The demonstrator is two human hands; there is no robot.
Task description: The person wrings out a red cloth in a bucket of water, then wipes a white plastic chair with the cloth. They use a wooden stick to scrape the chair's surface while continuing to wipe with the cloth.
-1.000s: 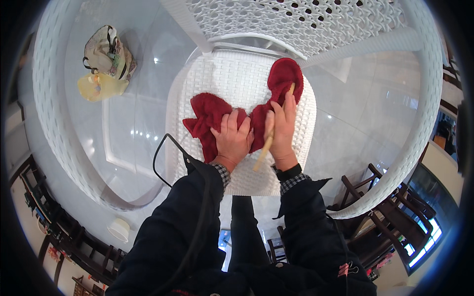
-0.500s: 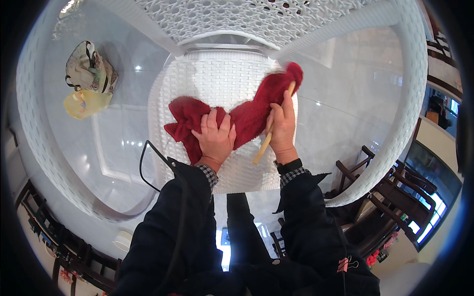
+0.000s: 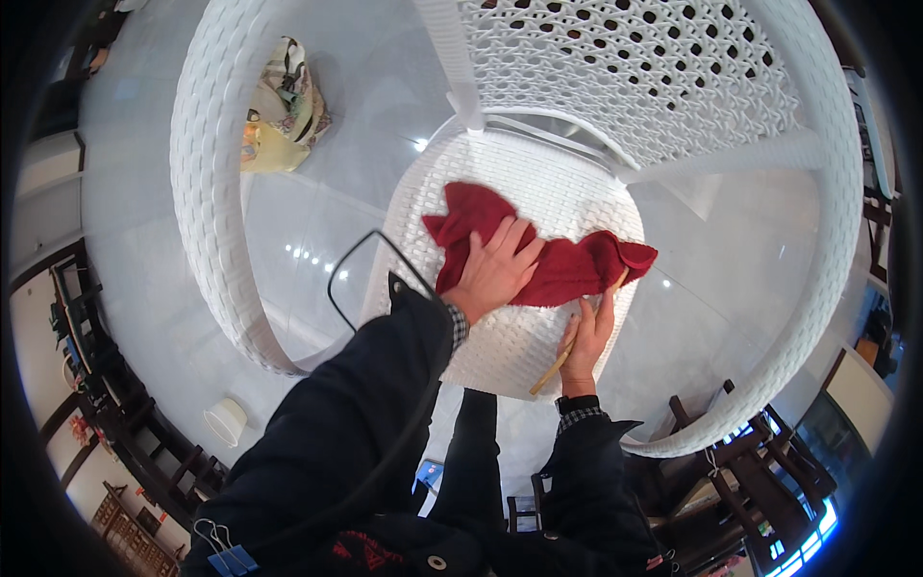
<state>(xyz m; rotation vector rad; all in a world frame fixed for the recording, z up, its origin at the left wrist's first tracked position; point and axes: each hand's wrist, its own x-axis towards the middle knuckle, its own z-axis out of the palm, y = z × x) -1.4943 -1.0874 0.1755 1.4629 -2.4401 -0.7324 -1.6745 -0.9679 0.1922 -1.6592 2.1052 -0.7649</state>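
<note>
A red plush cloth [image 3: 567,271] lies rumpled across the seat [image 3: 490,351] of a white woven chair. My left hand [image 3: 500,267] rests on the cloth's left part, palm down with its fingers spread, pressing it against the weave. Between the fingers and thumb of my right hand [image 3: 585,346] is a slim, light wooden stick [image 3: 551,373], held at a slant. The stick's upper end touches the right end of the cloth, where the edge is turned up; its lower end points toward me.
The chair's curved white arm frame [image 3: 213,192] loops around both sides, and its openwork backrest [image 3: 654,58] rises at the far side. A patterned bag [image 3: 298,106] and a yellowish bag [image 3: 274,151] sit on the floor at left, a white bin [image 3: 226,421] nearer. Dark wooden chairs [image 3: 760,481] stand at right.
The view has turned, so the chair appears further right. My right hand has drawn the stick nearer to me, and the cloth's raised right end has come down. My left hand stays on the cloth.
</note>
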